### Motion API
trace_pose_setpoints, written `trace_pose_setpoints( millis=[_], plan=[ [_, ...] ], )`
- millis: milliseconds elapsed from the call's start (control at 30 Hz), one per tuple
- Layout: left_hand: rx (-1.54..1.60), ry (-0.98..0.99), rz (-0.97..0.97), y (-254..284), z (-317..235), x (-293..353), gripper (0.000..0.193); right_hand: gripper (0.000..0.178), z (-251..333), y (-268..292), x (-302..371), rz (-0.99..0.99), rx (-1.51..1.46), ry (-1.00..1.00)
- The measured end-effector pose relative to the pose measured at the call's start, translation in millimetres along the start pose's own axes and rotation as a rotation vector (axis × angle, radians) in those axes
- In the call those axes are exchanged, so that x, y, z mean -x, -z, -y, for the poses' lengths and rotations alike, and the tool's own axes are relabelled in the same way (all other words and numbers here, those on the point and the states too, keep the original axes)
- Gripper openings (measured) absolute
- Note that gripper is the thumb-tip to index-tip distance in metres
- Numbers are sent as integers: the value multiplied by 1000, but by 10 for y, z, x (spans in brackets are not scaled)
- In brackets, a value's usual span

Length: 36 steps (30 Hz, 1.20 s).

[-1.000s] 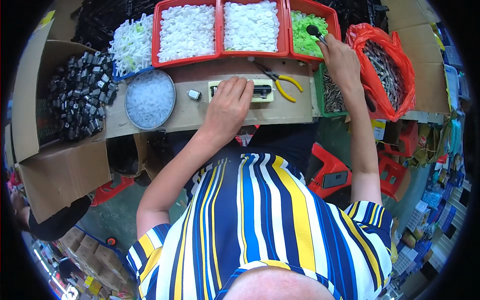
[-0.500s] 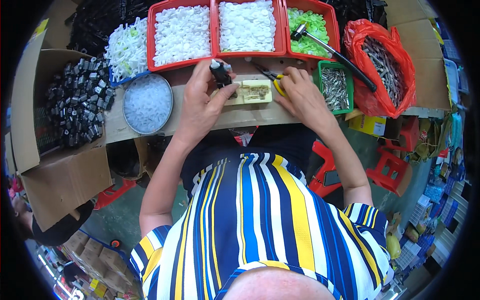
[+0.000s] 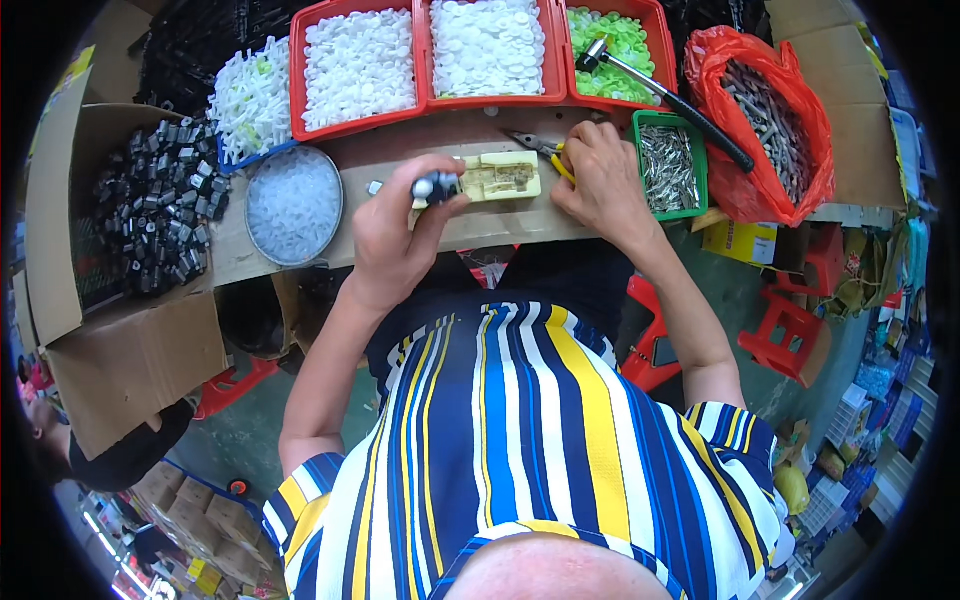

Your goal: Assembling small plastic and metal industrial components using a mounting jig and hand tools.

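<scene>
Black part point(image 3: 447, 186) lifted — hammer point(image 3: 690, 116) down

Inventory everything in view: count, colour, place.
block: one, cream, centre
device: one, black, over block
pliers: one, yellow-handled, right of block
hammer: one, black, upper right
bins: three, red, top
discs: many, white and green, in bins
blue tray: one, blue, left of bins
green tray: one, green, right of pliers
bowl: one, grey, left
bag: one, red, right
carton: one, brown, far left
stools: several, red, floor
left hand: one, holding device
right hand: one, at pliers

The yellow box point(image 3: 740, 242) bears print too small to read.
</scene>
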<state>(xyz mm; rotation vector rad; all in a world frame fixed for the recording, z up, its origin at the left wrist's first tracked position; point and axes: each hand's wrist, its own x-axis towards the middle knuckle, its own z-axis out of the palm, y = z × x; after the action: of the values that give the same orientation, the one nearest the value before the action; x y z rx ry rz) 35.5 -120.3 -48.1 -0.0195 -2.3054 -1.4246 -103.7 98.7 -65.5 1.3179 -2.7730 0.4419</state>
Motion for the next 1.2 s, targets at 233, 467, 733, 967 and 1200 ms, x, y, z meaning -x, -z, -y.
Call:
trace_pose_setpoints(
  millis=[233, 467, 733, 967, 1200],
  plan=[
    [-91, -288, -24, -75, 177, 82, 38, 18, 19, 49, -11, -70, -135, -20],
    [-92, -109, 8, -24, 22, 34, 36, 25, 218, 426, 61, -114, -383, 19],
    [-107, 14, 213, -38, -210, -43, 34, 27, 333, 566, 108, -120, -297, 254],
    [-2, 32, 206, -91, -181, 4, 22, 16, 322, 494, 130, -39, -371, 233],
    [509, 485, 317, -118, -194, 128, 33, 13, 334, 480, 159, 55, -408, 250]
  ],
)
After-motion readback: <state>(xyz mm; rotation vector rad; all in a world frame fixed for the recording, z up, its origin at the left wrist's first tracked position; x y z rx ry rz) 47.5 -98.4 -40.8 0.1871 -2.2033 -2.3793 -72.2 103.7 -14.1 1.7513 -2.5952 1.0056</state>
